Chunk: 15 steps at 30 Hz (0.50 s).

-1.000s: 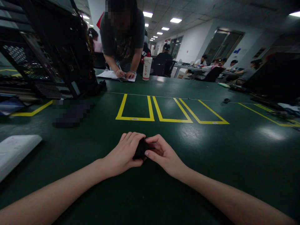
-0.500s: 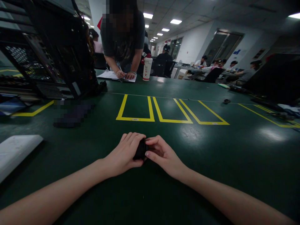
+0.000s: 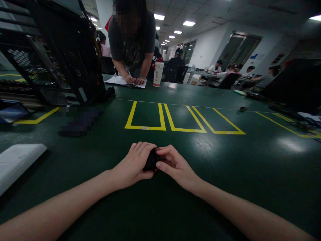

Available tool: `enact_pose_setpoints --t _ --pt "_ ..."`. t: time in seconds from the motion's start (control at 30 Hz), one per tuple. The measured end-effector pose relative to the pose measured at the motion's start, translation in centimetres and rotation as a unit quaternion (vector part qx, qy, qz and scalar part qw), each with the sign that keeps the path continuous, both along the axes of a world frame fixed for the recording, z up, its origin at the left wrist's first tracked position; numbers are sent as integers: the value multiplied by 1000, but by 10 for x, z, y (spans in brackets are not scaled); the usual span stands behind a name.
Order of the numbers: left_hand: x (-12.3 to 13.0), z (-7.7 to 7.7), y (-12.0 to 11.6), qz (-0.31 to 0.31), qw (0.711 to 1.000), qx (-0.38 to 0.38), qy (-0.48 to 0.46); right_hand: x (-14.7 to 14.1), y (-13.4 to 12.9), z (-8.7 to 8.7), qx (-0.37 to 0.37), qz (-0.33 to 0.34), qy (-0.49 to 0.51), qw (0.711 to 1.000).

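Between my two hands, low over the dark green table (image 3: 160, 214), is a small black object (image 3: 151, 161). Its kind cannot be made out, as fingers cover most of it. My left hand (image 3: 132, 164) is wrapped round it from the left, thumb below and fingers over the top. On the other side, the fingertips and thumb of my right hand (image 3: 177, 167) pinch its right end. Both hands are closed on the same object.
Yellow tape outlines (image 3: 145, 128) mark the table ahead. A white box-like thing (image 3: 20, 157) lies at left, near an open black computer case (image 3: 72, 60). Across the table a person (image 3: 132, 43) writes on papers (image 3: 116, 79) beside a white cup (image 3: 157, 74). A dark monitor-like shape (image 3: 296, 83) stands right.
My hands and the black object keep practically the same pose. The view has shifted very slightly.
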<state>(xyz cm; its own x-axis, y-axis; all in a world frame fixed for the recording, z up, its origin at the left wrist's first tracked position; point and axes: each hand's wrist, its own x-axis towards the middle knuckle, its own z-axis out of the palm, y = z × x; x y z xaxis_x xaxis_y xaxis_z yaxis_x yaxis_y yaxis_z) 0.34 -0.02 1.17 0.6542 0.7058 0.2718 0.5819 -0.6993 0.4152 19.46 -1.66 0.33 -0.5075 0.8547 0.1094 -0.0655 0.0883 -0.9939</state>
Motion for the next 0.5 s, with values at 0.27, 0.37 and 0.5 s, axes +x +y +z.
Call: enact_pose_setpoints --t 0.27,0.37,0.5 --pt "0 2 -1 -1 1000 -2 -2 1 1 5 -22 6 -41 999" --pt "-1 1 -1 -5 1000 -1 0 2 1 3 -12 24 -12 1000" --pt "-1 2 -1 -5 1000 2 2 1 2 2 -30 17 3 999"
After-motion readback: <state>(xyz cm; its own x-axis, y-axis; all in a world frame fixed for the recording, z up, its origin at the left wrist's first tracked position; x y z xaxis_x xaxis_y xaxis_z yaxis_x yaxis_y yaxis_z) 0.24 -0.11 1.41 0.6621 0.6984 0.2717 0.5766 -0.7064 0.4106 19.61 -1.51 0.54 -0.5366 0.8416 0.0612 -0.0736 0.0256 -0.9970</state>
